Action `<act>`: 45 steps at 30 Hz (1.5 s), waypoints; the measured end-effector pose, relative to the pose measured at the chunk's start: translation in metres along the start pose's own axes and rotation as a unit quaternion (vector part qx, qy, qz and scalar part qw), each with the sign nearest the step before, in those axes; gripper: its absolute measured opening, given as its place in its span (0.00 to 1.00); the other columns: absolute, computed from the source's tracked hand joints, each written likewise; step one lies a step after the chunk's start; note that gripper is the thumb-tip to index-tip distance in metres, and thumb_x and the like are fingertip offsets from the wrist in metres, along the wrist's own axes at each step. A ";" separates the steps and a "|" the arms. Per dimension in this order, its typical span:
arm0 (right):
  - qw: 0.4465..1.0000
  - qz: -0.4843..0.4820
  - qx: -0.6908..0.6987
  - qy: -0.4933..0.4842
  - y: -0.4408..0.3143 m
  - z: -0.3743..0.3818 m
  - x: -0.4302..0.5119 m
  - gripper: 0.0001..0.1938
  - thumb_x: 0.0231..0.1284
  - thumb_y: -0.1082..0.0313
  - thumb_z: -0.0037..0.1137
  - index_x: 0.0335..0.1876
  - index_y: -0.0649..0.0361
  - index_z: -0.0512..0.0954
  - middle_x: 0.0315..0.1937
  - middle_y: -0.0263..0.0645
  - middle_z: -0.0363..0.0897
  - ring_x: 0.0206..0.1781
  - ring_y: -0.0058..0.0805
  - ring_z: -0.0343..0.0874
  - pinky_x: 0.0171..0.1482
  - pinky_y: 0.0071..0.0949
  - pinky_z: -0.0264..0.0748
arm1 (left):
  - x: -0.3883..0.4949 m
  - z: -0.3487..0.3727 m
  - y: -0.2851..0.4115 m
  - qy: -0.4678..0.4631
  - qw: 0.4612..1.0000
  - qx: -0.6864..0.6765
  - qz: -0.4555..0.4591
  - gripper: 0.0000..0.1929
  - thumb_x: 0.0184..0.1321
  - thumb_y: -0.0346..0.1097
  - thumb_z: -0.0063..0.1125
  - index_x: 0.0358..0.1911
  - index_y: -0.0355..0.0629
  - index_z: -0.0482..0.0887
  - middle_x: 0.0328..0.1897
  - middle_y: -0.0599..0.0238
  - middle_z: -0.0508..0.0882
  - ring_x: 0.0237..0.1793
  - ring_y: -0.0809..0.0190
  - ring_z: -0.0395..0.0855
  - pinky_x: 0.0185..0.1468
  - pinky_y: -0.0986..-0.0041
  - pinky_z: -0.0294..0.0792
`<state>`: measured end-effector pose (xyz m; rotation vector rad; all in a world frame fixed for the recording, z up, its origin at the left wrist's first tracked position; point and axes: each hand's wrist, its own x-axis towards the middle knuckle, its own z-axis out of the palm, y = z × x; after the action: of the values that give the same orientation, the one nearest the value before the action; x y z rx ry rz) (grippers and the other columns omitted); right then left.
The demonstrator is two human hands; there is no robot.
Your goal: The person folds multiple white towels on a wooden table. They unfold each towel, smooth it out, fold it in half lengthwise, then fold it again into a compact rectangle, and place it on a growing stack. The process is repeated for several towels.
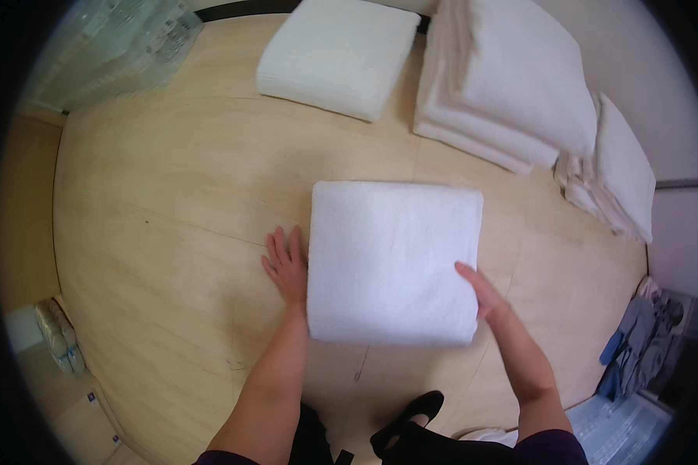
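A folded white towel or cloth (392, 261) lies squarely before me on the pale wooden surface (168, 174). My left hand (285, 264) rests against its left edge, palm down with fingers spread. At the right edge is my right hand (481, 290), its thumb on top of the cloth; its other fingers are hidden beside or beneath the fold, so its grip is unclear.
Another folded white cloth (337, 58) lies at the top. A tall stack of folded white cloths (500, 87) and a smaller pile (622, 168) stand at the upper right. Clear plastic packaging (116, 52) is at the upper left. Grey and blue fabric items (637, 343) lie at the lower right.
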<state>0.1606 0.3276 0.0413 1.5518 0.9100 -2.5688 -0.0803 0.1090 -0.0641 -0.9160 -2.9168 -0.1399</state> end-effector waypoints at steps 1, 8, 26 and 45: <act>0.996 0.050 0.071 0.024 -0.001 0.014 -0.006 0.38 0.54 0.56 0.59 0.66 0.65 0.55 0.59 0.46 0.66 0.59 0.37 0.69 0.58 0.36 0.69 | -0.001 0.002 -0.001 -0.005 1.000 -0.018 -0.014 0.26 0.62 0.47 0.45 0.65 0.56 0.61 0.72 0.62 0.57 0.71 0.51 0.51 0.67 0.47 0.45; 0.983 -0.177 -0.009 -0.058 -0.102 0.119 -0.031 0.27 0.54 0.57 0.55 0.58 0.63 0.66 0.50 0.43 0.73 0.51 0.34 0.74 0.53 0.34 0.72 | 0.008 -0.015 0.005 -0.049 0.998 -0.046 -0.012 0.25 0.62 0.47 0.43 0.64 0.56 0.63 0.70 0.62 0.60 0.70 0.51 0.54 0.68 0.48 0.44; 0.648 -0.620 -0.401 0.189 -0.168 0.173 0.153 0.35 0.54 0.66 0.54 0.69 0.53 0.54 0.64 0.51 0.57 0.65 0.45 0.58 0.65 0.41 0.55 | 0.012 -0.019 0.008 -0.038 0.995 -0.079 -0.054 0.27 0.57 0.45 0.48 0.63 0.59 0.65 0.70 0.63 0.58 0.71 0.53 0.50 0.69 0.49 0.41; 0.424 -0.597 -0.633 0.251 -0.184 0.189 0.137 0.19 0.47 0.81 0.50 0.47 0.54 0.71 0.55 0.48 0.66 0.49 0.49 0.73 0.49 0.40 0.73 | 0.013 -0.019 0.008 -0.035 0.995 -0.082 -0.049 0.27 0.56 0.42 0.50 0.62 0.56 0.65 0.70 0.61 0.58 0.72 0.52 0.50 0.68 0.48 0.42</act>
<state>-0.1156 0.4284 0.0818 0.9043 3.5237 -0.1520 -0.0852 0.1209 -0.0438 -0.8149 -3.0524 -0.3664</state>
